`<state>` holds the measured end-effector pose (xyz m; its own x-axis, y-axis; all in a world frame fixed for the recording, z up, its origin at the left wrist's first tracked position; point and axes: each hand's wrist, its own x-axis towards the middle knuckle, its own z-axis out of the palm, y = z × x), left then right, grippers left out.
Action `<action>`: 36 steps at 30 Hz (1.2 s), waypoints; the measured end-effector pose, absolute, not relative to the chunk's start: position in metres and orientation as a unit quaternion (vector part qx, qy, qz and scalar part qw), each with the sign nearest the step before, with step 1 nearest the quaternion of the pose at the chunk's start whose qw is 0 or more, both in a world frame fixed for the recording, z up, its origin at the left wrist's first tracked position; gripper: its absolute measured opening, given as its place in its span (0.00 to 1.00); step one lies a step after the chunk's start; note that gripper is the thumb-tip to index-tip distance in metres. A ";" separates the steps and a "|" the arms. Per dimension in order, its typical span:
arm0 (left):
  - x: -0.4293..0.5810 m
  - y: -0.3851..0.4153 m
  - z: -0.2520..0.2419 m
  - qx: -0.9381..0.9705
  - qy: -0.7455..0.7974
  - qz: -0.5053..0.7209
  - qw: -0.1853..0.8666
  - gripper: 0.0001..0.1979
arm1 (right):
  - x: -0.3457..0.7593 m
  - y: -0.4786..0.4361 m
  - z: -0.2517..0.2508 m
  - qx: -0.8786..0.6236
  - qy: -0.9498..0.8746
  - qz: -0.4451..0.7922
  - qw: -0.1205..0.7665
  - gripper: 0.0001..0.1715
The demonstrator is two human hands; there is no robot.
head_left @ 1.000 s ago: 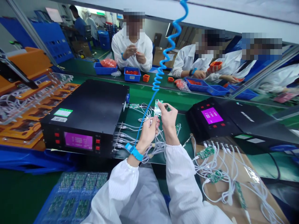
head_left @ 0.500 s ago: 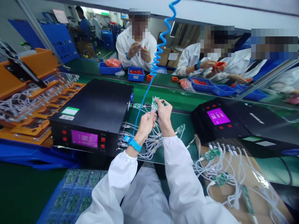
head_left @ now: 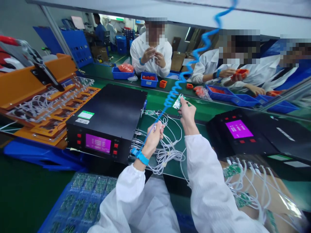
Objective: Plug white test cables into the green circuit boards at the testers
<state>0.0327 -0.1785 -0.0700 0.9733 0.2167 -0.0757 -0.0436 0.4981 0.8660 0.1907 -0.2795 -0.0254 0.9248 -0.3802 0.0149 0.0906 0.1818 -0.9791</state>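
The right hand [head_left: 189,114] is raised over the far part of the green bench [head_left: 204,111], thumb and fingertips closed on the lower edge of a small circuit board [head_left: 178,101]. The board is clear of the bench, its face tilted towards the person's left and its long axis slanting up and away. The left hand [head_left: 155,135] sits lower and closer to the body, its fingers pinched together on a white cable [head_left: 165,120] close to the cable's end; the plug itself is too small to make out. The board therefore lies up, forward and to the right of the left hand's grip, and the two hands are apart with a clear gap of air between the cable end and the board's lower edge. Only the right hand touches the board. Below the left hand the cable drops into a loose tangle of cables [head_left: 167,151] running from the side of a black test box [head_left: 109,111] with a lit purple screen. A second box [head_left: 239,131] stands just right of the right forearm. A blue wrist strap [head_left: 141,157] circles the left wrist, and its coiled cord [head_left: 181,84] climbs past the board, close beside it. A blue tray [head_left: 73,207] of boards sits near the left elbow. Other workers [head_left: 152,55] sit across the bench.
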 end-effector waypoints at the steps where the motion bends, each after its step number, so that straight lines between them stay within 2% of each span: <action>1: 0.033 -0.176 -0.069 0.466 0.092 0.095 0.875 0.20 | 0.195 -0.284 -0.024 -0.616 0.102 -0.138 0.769 0.19; 6: 0.035 -0.177 -0.060 0.383 0.094 0.112 0.912 0.16 | 0.212 -0.291 -0.031 -0.485 0.101 0.004 0.869 0.18; 12: 0.036 -0.185 -0.068 0.385 0.185 0.095 0.899 0.06 | 0.226 -0.289 -0.050 -0.459 0.129 0.077 0.876 0.16; 19: 0.038 -0.178 -0.081 0.421 0.196 0.102 0.880 0.08 | 0.238 -0.296 -0.063 -0.471 0.159 0.097 0.862 0.14; 30: 0.043 -0.175 -0.101 0.557 0.148 0.116 0.809 0.02 | 0.249 -0.296 -0.077 -0.598 0.100 0.080 0.791 0.12; 36: 0.040 -0.165 -0.118 0.676 0.112 0.146 0.713 0.07 | 0.252 -0.290 -0.083 -0.666 0.037 0.049 0.743 0.19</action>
